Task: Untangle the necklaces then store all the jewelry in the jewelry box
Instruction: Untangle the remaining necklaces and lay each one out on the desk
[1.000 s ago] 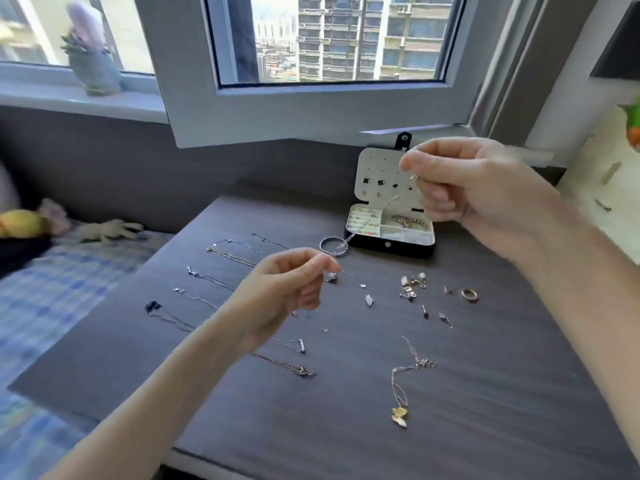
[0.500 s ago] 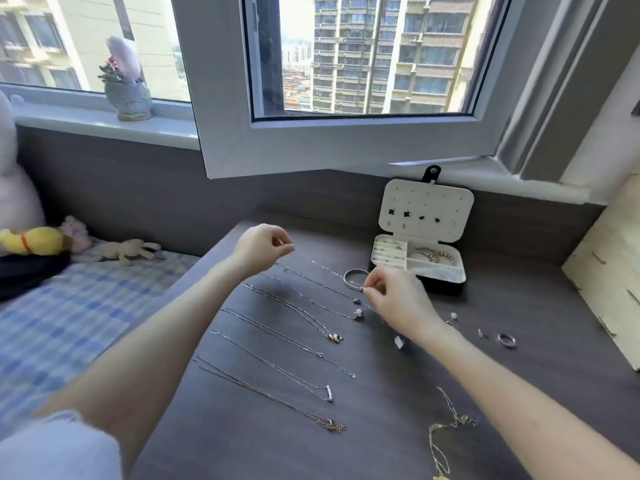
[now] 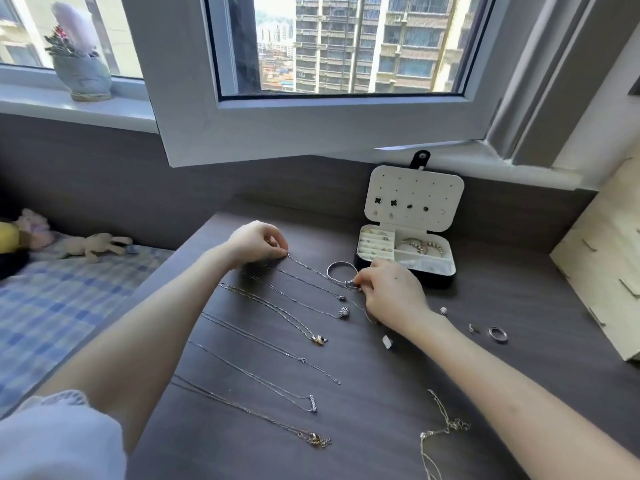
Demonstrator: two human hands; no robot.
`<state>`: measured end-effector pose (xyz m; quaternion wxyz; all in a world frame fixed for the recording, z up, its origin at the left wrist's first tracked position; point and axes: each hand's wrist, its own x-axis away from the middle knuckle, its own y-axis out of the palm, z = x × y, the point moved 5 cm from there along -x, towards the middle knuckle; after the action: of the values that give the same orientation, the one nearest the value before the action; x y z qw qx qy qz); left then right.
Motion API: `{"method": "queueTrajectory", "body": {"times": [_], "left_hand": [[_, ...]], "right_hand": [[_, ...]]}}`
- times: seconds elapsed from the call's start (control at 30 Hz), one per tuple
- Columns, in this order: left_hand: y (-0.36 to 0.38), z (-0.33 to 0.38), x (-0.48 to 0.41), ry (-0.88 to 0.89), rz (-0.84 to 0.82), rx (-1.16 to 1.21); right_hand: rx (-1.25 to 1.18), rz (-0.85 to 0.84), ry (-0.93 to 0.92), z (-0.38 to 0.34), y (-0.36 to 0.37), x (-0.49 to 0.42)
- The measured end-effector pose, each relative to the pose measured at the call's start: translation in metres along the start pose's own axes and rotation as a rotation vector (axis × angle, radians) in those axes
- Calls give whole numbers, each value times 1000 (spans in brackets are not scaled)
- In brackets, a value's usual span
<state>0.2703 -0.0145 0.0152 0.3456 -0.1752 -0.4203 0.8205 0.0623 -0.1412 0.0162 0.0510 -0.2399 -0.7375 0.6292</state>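
One thin silver necklace (image 3: pixel 311 267) lay stretched on the table (image 3: pixel 536 306) between your two hands. Your left hand (image 3: pixel 256 242) pinched one end with curled fingers, and your right hand (image 3: pixel 391 292) pinched the other. A silver bangle (image 3: pixel 341 262) sat just beside your right fingertips; whether it touched the chain, I cannot tell. The open jewelry box (image 3: pixel 436 279) stood just beyond your right hand. Several other necklaces (image 3: pixel 318 339) lay in rows nearer you than your left hand. Two rings (image 3: pixel 498 334) lay right of your right wrist, and a tangled gold chain (image 3: pixel 445 424) lay near that forearm.
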Motion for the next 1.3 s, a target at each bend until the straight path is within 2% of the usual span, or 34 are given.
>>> {"method": "queueTrajectory", "body": {"times": [0.13, 0.27, 0.37, 0.43, 0.53, 0.63, 0.77, 0.93, 1.13, 1.3], "left_hand": [[-2, 1, 10, -35, 3, -42], [-8, 14, 27, 25, 144, -253], [-1, 41, 54, 105, 213, -253], [11, 67, 83, 185, 199, -210], [39, 106, 129, 318, 46, -119], [66, 135, 157, 450, -61, -122], [90, 155, 170, 483, -128, -85], [101, 165, 181, 465, -185, -66], [102, 172, 186, 398, -229, 40], [96, 191, 192, 442, -231, 137]], "right_hand": [[58, -10, -65, 0, -1, 5], [19, 19, -41, 7, -18, 19], [-106, 60, -2, 17, -48, 45], [-165, -47, 39, 25, -65, 71], [-83, -295, 128, 37, -72, 111], [-66, -382, 193, 41, -59, 135], [-124, -303, 216, 44, -61, 146], [-184, -315, 116, 49, -60, 166], [-232, -240, 14, 43, -59, 171], [-434, -140, 21, 41, -97, 171]]}}
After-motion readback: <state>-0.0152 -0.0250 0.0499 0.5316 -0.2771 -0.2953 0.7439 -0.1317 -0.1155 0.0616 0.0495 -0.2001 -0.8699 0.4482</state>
